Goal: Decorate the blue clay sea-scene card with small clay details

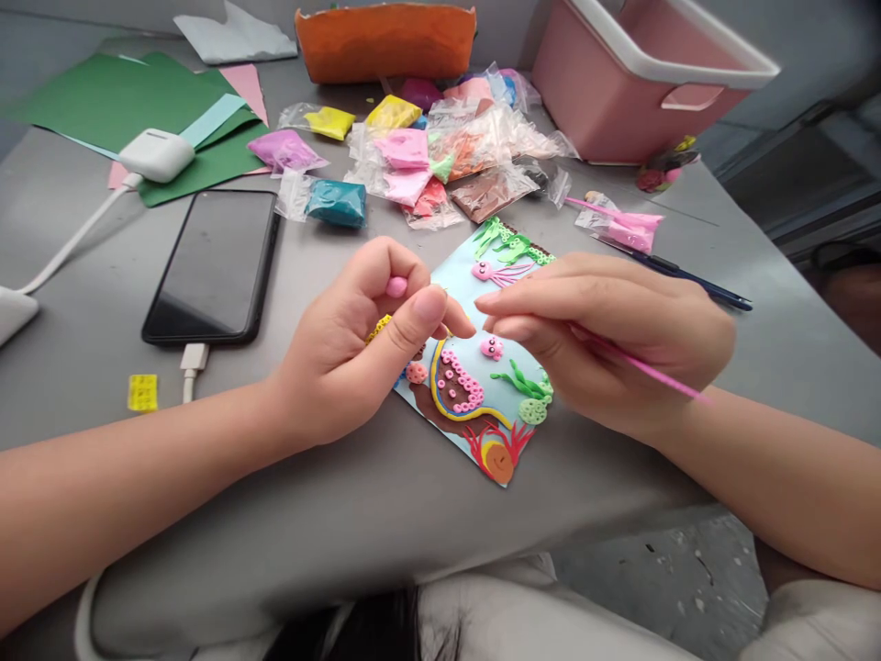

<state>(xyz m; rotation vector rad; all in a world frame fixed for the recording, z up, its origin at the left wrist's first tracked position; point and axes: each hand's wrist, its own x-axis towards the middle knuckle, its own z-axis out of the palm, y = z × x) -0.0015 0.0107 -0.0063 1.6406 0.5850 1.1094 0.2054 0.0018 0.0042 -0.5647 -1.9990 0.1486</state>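
Note:
Above the picture, my left hand [362, 344] is closed, with a small ball of pink modelling clay [396, 286] tucked in its curled fingers. Its thumb and a fingertip come together; whatever lies between them is too small to make out. My right hand [612, 330] is closed around a thin pink stick [657, 376] whose end sticks out below the palm. The fingertips of both hands almost meet. Beneath them lies a light blue card [474, 321] with clay sea shapes: a pink octopus [491, 347], a pink jellyfish [483, 270], green weeds [519, 378] and an orange-brown disc [498, 461].
Several bags of coloured clay [406, 151] lie behind the card. A phone [210, 266] on a cable and a white charging case [157, 154] are at left, near green paper [83, 101]. A pink bin [585, 92], an orange box [385, 44] and a pen [688, 275] stand or lie farther off.

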